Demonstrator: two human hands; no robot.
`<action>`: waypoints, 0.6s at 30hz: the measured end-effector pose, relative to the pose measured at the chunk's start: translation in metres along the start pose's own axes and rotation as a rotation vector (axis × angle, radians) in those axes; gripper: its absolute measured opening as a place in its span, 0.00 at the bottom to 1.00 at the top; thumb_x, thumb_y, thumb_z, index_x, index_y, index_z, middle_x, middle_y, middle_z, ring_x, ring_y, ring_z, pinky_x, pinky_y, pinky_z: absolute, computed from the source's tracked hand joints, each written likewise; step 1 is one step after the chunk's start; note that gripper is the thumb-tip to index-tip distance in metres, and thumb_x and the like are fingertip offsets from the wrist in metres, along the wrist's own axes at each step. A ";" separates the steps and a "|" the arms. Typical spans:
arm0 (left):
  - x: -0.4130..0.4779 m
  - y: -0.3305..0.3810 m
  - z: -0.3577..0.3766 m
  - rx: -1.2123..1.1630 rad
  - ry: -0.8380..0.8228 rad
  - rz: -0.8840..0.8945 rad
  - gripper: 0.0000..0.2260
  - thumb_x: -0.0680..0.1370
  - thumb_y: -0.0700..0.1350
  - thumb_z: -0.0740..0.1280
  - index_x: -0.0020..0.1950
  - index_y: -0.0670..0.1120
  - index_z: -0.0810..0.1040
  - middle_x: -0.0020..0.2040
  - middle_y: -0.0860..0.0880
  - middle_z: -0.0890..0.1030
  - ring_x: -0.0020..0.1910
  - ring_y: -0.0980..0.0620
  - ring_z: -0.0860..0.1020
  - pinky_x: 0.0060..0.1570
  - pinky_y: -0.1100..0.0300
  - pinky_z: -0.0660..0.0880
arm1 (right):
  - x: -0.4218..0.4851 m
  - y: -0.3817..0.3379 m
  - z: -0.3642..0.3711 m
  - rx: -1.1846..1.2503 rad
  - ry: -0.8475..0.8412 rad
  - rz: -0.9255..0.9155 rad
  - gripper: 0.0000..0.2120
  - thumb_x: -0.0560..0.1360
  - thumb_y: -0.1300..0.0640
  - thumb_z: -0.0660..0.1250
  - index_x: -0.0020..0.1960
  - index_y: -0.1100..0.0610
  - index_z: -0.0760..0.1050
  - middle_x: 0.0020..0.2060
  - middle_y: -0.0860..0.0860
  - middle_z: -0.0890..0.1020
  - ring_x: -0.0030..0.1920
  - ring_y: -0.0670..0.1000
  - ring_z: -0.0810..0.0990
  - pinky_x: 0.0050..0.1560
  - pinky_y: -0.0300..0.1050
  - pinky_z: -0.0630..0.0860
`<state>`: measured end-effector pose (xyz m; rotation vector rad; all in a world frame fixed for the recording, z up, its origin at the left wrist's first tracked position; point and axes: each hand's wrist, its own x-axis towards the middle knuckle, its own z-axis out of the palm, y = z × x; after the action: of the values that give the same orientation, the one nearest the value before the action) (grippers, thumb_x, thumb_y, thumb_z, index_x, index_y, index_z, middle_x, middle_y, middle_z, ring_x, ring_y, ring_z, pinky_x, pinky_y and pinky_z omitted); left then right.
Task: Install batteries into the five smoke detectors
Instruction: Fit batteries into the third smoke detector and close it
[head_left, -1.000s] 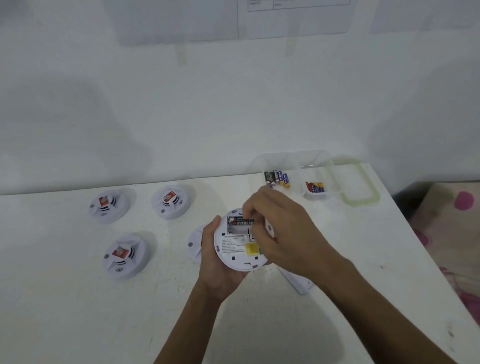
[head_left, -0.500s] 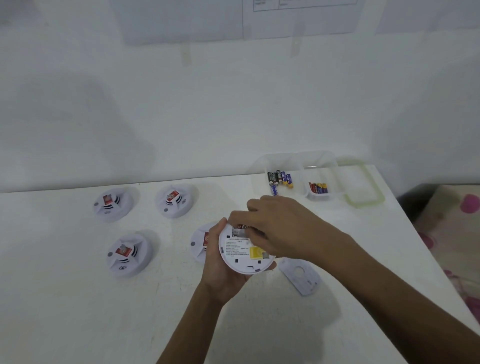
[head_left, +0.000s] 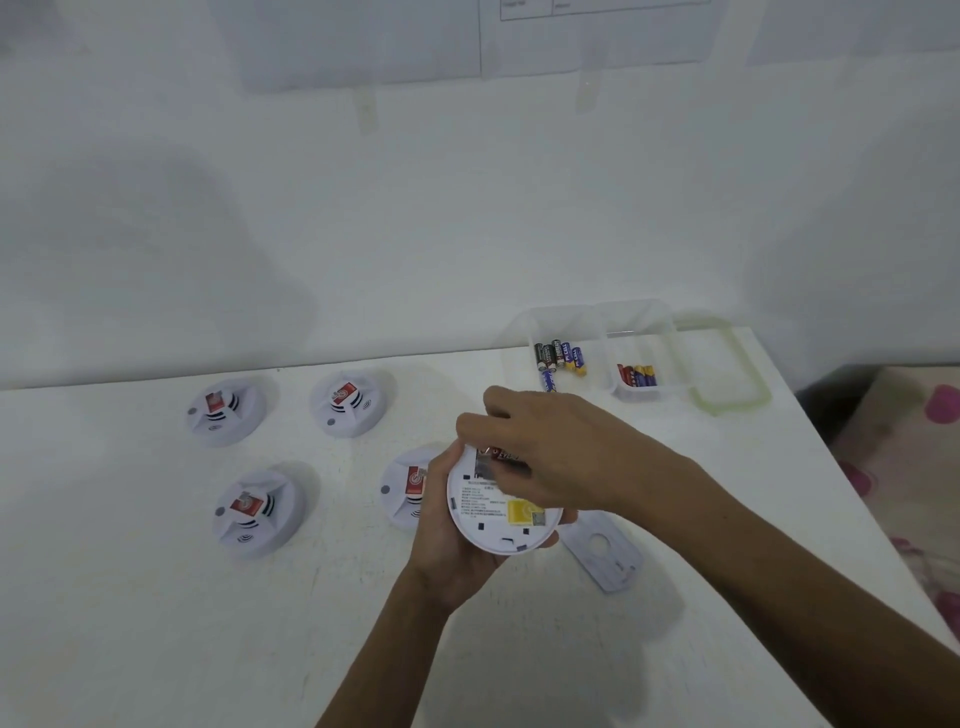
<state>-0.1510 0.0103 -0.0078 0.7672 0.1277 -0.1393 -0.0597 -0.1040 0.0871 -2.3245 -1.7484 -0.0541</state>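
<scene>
My left hand (head_left: 447, 525) grips a white round smoke detector (head_left: 501, 514) from below, its back with a yellow sticker facing up. My right hand (head_left: 545, 452) lies over its top edge, fingers curled down onto a black and red battery (head_left: 501, 455) in the open compartment. Four more detectors lie face up on the white table (head_left: 156, 623): two at the back left (head_left: 226, 410) (head_left: 349, 401), one at front left (head_left: 255, 512), one (head_left: 408, 486) partly hidden behind my left hand. The detached grey cover plate (head_left: 602, 556) lies to the right.
A clear plastic box (head_left: 602, 322) at the back right holds loose batteries in two compartments (head_left: 558, 357) (head_left: 638, 375). Its green-rimmed lid (head_left: 730, 374) lies beside it near the table's right edge. A white wall stands behind; patterned cloth (head_left: 909, 467) lies past the right edge.
My right hand has shifted left across the detector's top and now covers more of the battery compartment. The detector has tilted slightly in my left hand.
</scene>
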 end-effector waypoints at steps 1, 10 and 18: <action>0.000 -0.001 0.001 -0.016 0.022 0.022 0.27 0.56 0.65 0.77 0.51 0.53 0.85 0.52 0.45 0.84 0.48 0.42 0.83 0.42 0.50 0.80 | -0.001 0.000 0.002 0.015 0.016 0.004 0.10 0.75 0.55 0.62 0.52 0.49 0.62 0.38 0.49 0.67 0.32 0.51 0.69 0.27 0.46 0.68; 0.001 0.007 -0.010 -0.039 0.034 -0.076 0.32 0.62 0.68 0.70 0.57 0.49 0.82 0.58 0.39 0.81 0.55 0.35 0.79 0.53 0.46 0.78 | -0.019 0.011 -0.015 0.478 0.133 0.268 0.08 0.74 0.58 0.67 0.47 0.52 0.67 0.40 0.46 0.76 0.38 0.46 0.72 0.35 0.34 0.68; 0.006 0.009 -0.016 -0.131 -0.050 -0.155 0.35 0.64 0.64 0.72 0.63 0.43 0.78 0.63 0.38 0.77 0.59 0.37 0.77 0.55 0.48 0.77 | -0.030 0.094 -0.025 0.601 0.111 0.710 0.06 0.73 0.59 0.68 0.47 0.52 0.73 0.38 0.52 0.81 0.35 0.51 0.79 0.34 0.43 0.74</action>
<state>-0.1450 0.0270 -0.0139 0.6224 0.1468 -0.2941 0.0243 -0.1623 0.0912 -2.2506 -0.6675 0.3936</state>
